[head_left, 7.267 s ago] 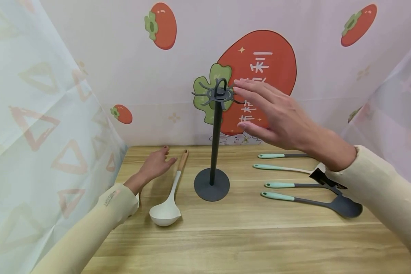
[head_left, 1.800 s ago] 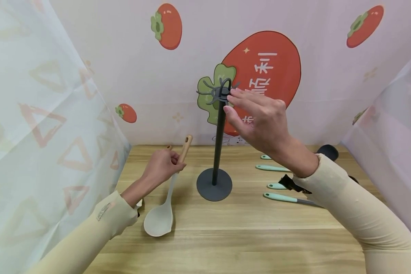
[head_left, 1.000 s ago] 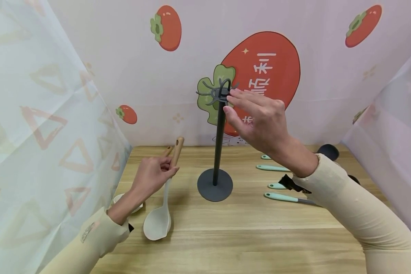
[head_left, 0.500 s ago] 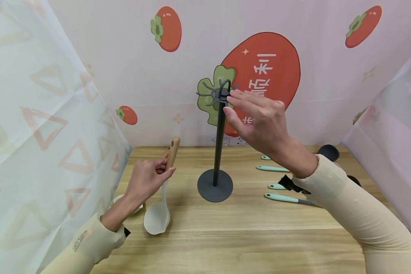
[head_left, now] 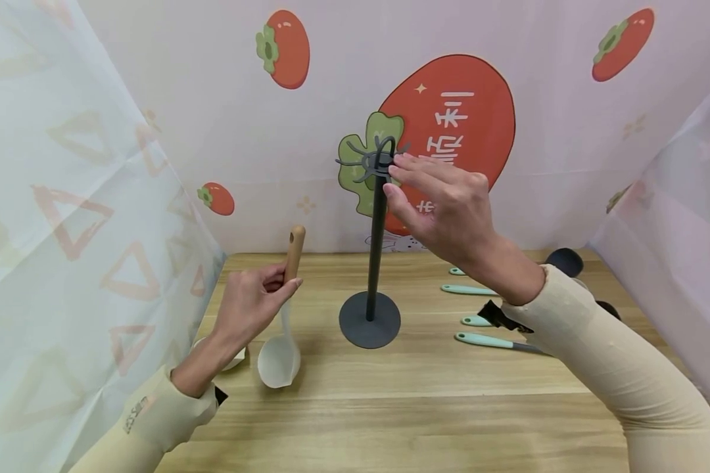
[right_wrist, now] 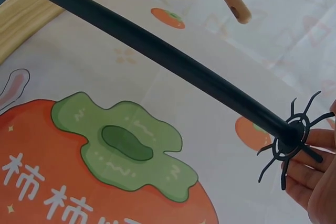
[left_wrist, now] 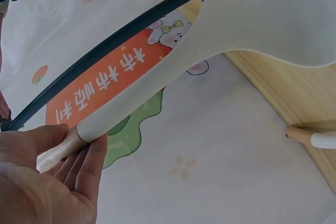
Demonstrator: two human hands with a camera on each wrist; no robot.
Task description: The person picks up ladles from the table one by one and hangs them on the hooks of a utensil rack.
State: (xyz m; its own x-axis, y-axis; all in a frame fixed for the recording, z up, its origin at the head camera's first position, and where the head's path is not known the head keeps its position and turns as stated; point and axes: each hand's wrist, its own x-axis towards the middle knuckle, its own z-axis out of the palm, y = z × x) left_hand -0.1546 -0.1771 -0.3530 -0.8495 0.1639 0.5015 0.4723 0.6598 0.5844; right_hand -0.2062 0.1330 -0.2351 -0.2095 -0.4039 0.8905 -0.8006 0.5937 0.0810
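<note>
In the head view my left hand (head_left: 251, 299) grips the wooden handle (head_left: 294, 253) of a white ladle. The ladle's bowl (head_left: 278, 361) hangs low over the table at left, its handle end tilted up. The left wrist view shows thumb and fingers round the handle just behind its white shaft (left_wrist: 131, 98). At the centre a dark grey utensil stand (head_left: 377, 249) stands on a round base, with a ring of hooks (right_wrist: 290, 139) on top. My right hand (head_left: 449, 203) touches that ring from the right with nearly straight fingers; part of the contact is hidden.
A second white utensil (head_left: 235, 360) lies partly under the left wrist; its wooden handle end (left_wrist: 299, 135) shows in the left wrist view. Several mint-handled utensils (head_left: 485, 340) lie at right, partly behind the right forearm. A patterned cloth wall (head_left: 260, 144) rises behind the table (head_left: 390, 420).
The left hand, first free beside the ladle, has taken its handle, tipped it upward and shifted it slightly left, raising the bowl lately. The right hand moved left onto the hook ring, then stayed.
</note>
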